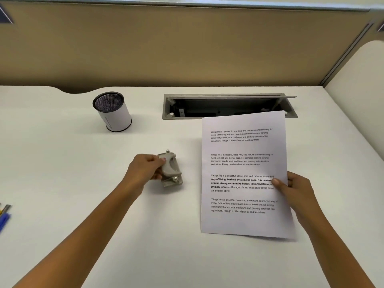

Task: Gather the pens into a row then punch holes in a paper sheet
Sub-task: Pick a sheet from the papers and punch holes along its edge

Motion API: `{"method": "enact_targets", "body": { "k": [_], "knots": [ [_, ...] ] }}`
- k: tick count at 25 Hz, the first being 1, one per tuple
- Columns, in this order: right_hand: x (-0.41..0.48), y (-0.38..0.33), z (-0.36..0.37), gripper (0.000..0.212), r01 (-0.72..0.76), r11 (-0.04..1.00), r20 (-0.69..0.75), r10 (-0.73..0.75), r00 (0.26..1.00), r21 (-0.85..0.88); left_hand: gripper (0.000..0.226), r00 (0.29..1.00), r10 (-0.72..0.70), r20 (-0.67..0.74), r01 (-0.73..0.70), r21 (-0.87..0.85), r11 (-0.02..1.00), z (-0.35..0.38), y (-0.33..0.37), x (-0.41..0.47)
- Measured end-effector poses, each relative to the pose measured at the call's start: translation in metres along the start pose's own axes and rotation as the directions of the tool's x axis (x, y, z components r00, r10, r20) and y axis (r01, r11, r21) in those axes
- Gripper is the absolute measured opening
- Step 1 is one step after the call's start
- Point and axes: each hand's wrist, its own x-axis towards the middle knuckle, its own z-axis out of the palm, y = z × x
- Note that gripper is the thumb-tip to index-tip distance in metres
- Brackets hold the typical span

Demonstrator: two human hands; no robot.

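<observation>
View from above a white desk (pixel 62 163), looking down at a person's two bare forearms.

At the far left edge lie the pens (pixel 4 217), blue and yellow, cut off by the frame; whether they form a tidy row cannot be told. Further back stands a white mesh-topped pen cup (pixel 113 112), apparently empty and well apart from everything else.

Near the centre, the left hand (pixel 145 169) grips a small grey hole punch (pixel 170 169) resting on the desk. The thumb lies on the lever and the fingers curl round the punch's left side.

Behind and to the right, an open cable tray (pixel 228 106) is sunk into the desk.

Right of centre is the paper sheet (pixel 243 173), printed with four blocks of text, its top edge overlapping the tray's front rim. The right hand (pixel 295 190) pinches the sheet's right edge, thumb on top and fingers underneath. The sheet and the punch are near each other but not touching.

The risks appear to lie in feeding the sheet in. Held by one edge only, the paper may sag or buckle and enter the slot crooked, leaving the holes skewed or too close to the text. Which way the slot faces is unclear, so the punch may need turning. Pressing the lever before the sheet sits flush would spoil the sheet.
</observation>
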Motion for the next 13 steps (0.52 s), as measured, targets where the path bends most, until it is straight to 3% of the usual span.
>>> {"method": "enact_targets", "body": {
  "k": [7,13],
  "knots": [
    [-0.038,0.011,0.02,0.014,-0.029,1.0,0.103,0.028,0.994,0.006,0.015,1.0,0.019,0.013,-0.022,0.191,0.981,-0.023,-0.045,-0.053],
    [-0.053,0.019,0.036,0.014,-0.054,0.999,0.171,0.051,0.984,0.008,0.014,1.0,0.018,0.005,-0.019,0.176,0.984,-0.019,-0.06,-0.06]
  ]
}}
